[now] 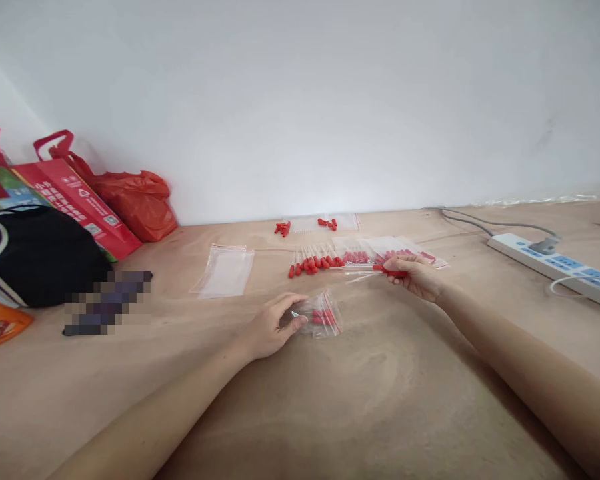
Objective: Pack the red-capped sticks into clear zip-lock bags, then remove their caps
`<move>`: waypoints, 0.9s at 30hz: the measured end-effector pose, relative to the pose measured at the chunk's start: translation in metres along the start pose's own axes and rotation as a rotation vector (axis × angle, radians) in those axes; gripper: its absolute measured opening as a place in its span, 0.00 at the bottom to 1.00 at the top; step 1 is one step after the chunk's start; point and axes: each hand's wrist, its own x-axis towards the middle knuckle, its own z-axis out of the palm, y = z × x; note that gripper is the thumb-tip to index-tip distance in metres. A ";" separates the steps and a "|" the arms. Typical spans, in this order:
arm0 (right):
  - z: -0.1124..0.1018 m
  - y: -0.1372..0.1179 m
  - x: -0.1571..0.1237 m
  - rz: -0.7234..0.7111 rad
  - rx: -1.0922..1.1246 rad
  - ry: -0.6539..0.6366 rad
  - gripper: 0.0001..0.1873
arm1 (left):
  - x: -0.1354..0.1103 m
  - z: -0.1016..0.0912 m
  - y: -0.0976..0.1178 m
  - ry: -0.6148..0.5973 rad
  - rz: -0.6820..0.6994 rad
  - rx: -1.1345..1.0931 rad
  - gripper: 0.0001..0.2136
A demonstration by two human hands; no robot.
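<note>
My left hand (277,325) is at the left end of a small clear zip bag (334,312), its thumb and fingers curved around that end. Red pieces show inside the bag, and its red seal line faces right. Farther right, my right hand (415,279) is closed on red-handled thin sticks (379,269), their pale shafts pointing left. Just behind them lies a row of similar red-ended sticks (310,264), red ends toward me. Clear zip bags with red pieces inside (397,248) lie beside and behind my right hand.
Flat clear zip bags (225,270) lie left of the row. Small red pieces (283,229) sit near the wall. A power strip (560,263) with a grey cable stands right. At left are a black bag (45,257), a red carrier bag (80,207) and a red plastic bag (140,203).
</note>
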 end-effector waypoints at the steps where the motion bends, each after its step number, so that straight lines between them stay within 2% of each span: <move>1: 0.005 -0.002 -0.001 -0.006 0.019 0.030 0.12 | 0.001 -0.001 0.001 0.029 0.006 -0.012 0.15; 2: 0.012 -0.004 -0.003 0.001 0.036 0.059 0.12 | 0.003 -0.001 0.003 0.063 0.004 -0.028 0.14; 4: 0.033 -0.007 -0.009 -0.090 -0.012 0.109 0.12 | 0.010 -0.003 0.009 0.106 -0.044 -0.100 0.14; 7: 0.073 -0.011 -0.021 -0.320 -0.195 0.136 0.11 | 0.027 -0.003 0.021 0.078 -0.278 -0.427 0.14; 10: 0.107 -0.011 -0.028 -0.597 -0.403 0.054 0.06 | 0.047 0.000 0.034 0.056 -0.547 -0.891 0.13; 12: 0.121 -0.011 -0.030 -0.731 -0.478 0.005 0.06 | 0.056 0.003 0.038 0.101 -0.656 -1.068 0.11; 13: 0.125 -0.010 -0.030 -0.777 -0.497 -0.022 0.06 | 0.059 0.003 0.038 0.119 -0.691 -1.086 0.10; 16: 0.125 -0.008 -0.030 -0.839 -0.517 -0.107 0.10 | 0.066 -0.004 0.029 0.105 -0.737 -0.970 0.08; 19: 0.110 -0.004 -0.032 -0.809 -0.541 -0.106 0.14 | 0.073 -0.027 0.006 0.076 -0.746 -0.831 0.10; 23: 0.083 0.007 -0.037 -0.674 -0.576 -0.016 0.08 | 0.093 -0.058 -0.035 0.048 -0.800 -0.638 0.10; 25: 0.075 0.013 -0.039 -0.575 -0.564 0.001 0.07 | 0.105 -0.061 -0.051 0.002 -0.828 -0.564 0.11; 27: 0.074 0.016 -0.040 -0.487 -0.538 -0.006 0.07 | 0.115 -0.056 -0.063 -0.025 -0.848 -0.501 0.12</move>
